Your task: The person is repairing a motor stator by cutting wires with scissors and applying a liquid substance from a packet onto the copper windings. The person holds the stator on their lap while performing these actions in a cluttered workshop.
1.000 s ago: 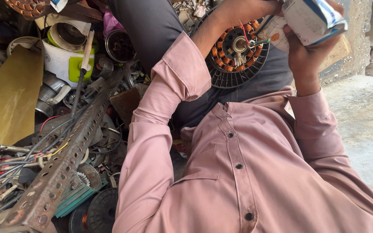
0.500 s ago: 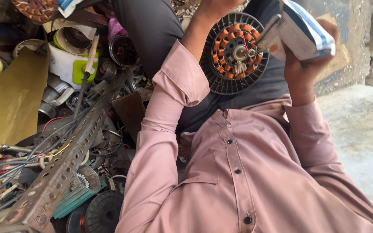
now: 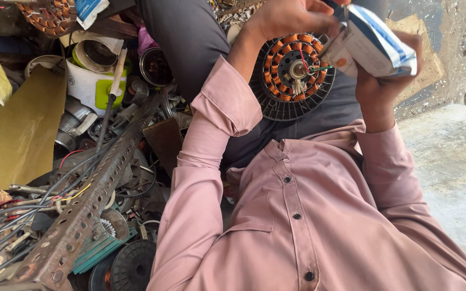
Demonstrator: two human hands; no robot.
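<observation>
A round black motor stator (image 3: 292, 75) with copper windings and a red wire stands on edge against my dark-trousered lap. My right hand (image 3: 378, 86) grips a white and blue carton (image 3: 376, 46) from below, holding it just right of the stator. My left hand (image 3: 289, 16) is above the stator's top rim, its fingers closed on the carton's near end. My pink shirt sleeves fill the middle of the view.
Scrap lies heaped at my left: a perforated metal angle bar (image 3: 87, 210), a white and green pot (image 3: 90, 81), a screwdriver (image 3: 111, 91), loose wires (image 3: 6, 215), another copper-wound stator (image 3: 47, 13) and a yellow sheet (image 3: 12, 134). Bare concrete floor (image 3: 449, 156) lies at right.
The stator and both hands now sit lower in view. The carton has come closer to the stator, and my left fingers have reached across to its end.
</observation>
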